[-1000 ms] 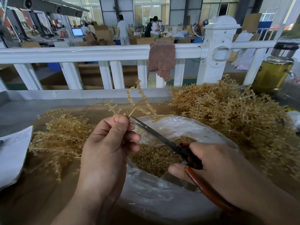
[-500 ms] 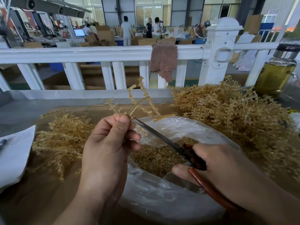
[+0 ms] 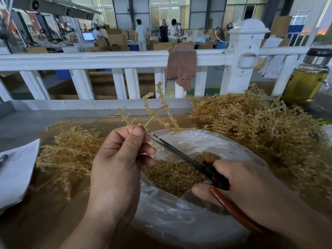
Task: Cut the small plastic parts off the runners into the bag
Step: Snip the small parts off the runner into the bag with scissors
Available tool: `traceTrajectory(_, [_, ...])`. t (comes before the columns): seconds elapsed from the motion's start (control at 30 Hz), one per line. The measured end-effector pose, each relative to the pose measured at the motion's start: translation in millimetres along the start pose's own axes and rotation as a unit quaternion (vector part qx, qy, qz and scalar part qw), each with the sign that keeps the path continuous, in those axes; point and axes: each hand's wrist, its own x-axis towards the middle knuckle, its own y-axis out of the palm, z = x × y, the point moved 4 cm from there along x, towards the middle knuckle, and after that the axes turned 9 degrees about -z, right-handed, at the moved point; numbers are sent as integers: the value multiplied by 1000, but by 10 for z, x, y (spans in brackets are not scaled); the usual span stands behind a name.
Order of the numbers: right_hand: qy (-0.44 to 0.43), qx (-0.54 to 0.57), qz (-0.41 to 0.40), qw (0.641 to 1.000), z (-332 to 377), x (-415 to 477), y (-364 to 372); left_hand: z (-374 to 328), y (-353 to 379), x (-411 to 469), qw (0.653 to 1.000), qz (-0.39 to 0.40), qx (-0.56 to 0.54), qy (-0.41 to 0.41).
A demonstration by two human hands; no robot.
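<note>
scissors at the runner over the open bag

nearest the camera, the right hand (image 3: 242, 186) is wrapping its grip round the red-brown handles of the scissors (image 3: 179, 155), fingers curled tight on them, at the right rim of the bag (image 3: 179, 221). the blades are lying close together and reaching up and left across the bag's mouth, their tip sitting just beside the left thumb. the left hand (image 3: 116, 168) is pinching the runner (image 3: 158, 115) between thumb and curled fingers, its grip narrow and closed on the lower stem. the amber branches are fanning upward above the bag's far rim, and a short stub is hanging below the fingers right at the blades. the clear bag is standing open on the brown bench (image 3: 45, 221) between the two hands, and a heap of cut parts (image 3: 172, 175) is lying inside it.

left of the bag, the left pile (image 3: 70, 151) of runners is lying loose on the bench, with a paper (image 3: 16, 169) and a pen (image 3: 3, 159) at the edge. the bigger right pile (image 3: 260, 133) is rising beside the bag, and behind it a bottle (image 3: 307, 78) of yellow liquid is standing. a white railing (image 3: 107, 58) is running along the back of the bench, a pinkish cloth (image 3: 181, 67) hanging over its top bar. beyond it, people (image 3: 141, 33) are standing among boxes (image 3: 116, 39).
</note>
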Motion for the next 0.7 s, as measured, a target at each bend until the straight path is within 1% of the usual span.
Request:
traceTrajectory(0.23, [4,-1,0,1000,-21,4,9,13,-4,3,1000,22,7,-6])
traceTrajectory(0.7, [-4,24,-14,1000,8,11,-44,12,4,0,999,32,10,-8])
